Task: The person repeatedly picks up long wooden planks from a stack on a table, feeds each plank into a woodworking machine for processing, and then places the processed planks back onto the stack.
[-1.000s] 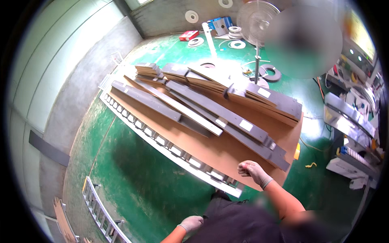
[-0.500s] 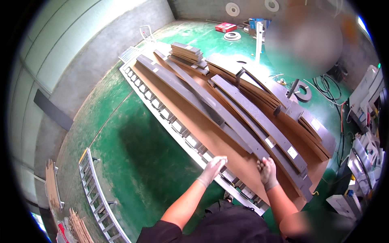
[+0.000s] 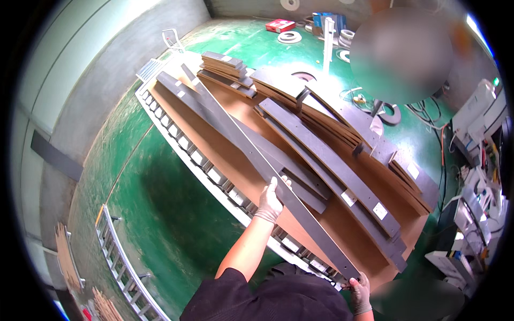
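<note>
A long, narrow dark-grey board (image 3: pixel 308 218) slants across the work table, its near end close to my body. My gloved left hand (image 3: pixel 271 202) is wrapped round it partway along, thumb on top. At the near end, my gloved right hand (image 3: pixel 360 291) grips the board's tip, its fingers partly hidden. Beneath and beside it lie other grey boards, one with a pale label (image 3: pixel 184 96). To the right of it rests a stack of wider grey boards (image 3: pixel 326 155) with white labels. All of them lie on a brown sheet (image 3: pixel 225 166) covering the table.
Rollers and a white rail (image 3: pixel 201 170) edge the table's left side. Shorter boards (image 3: pixel 222 67) are piled at the far end. A metal ladder (image 3: pixel 126 267) lies on the green floor at left. Cables and equipment (image 3: pixel 471 198) crowd the right.
My left hand has come to the board and closed round it. The board's near end has swung left and toward me, with my right hand holding it. The view has shifted slightly.
</note>
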A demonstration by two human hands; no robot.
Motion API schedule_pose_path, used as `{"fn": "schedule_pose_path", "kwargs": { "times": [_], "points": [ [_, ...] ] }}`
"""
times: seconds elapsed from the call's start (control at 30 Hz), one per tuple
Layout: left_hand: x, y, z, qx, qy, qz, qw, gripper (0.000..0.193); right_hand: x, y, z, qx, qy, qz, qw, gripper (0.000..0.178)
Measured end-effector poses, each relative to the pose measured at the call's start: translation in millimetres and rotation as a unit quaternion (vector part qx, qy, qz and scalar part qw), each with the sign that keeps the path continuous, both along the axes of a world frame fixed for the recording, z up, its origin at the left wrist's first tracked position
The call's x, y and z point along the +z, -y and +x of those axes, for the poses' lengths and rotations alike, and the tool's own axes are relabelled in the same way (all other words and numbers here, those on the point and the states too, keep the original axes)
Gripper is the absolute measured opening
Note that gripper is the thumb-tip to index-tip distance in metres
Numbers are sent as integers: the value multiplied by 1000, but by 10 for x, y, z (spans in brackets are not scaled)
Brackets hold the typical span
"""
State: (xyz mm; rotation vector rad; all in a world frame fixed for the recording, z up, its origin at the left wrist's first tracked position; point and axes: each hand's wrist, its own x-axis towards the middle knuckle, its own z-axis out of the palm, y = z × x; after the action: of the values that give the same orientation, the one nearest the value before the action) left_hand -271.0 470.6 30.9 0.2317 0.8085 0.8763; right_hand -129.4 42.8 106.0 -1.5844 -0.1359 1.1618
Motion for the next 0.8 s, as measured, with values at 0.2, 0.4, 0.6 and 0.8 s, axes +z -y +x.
{"fn": "schedule_pose_path", "kwargs": {
  "times": [0.2,0.4,0.6,0.8],
  "points": [
    [381,-228,-179,-33,-97,88,991,37,-402,-287,14,1,11,13,1000,48],
    [-327,-919,-568,-63,-264,123,955,41,-344,-1035,325,70,52,20,996,39],
    [-97,-1198,-687,-261,-490,140,820,54,-381,-1524,568,72,40,-19,996,33],
    [-92,-1695,-902,-214,-497,87,837,44,-492,-2049,576,52,-58,-7,997,28]
  ]
}}
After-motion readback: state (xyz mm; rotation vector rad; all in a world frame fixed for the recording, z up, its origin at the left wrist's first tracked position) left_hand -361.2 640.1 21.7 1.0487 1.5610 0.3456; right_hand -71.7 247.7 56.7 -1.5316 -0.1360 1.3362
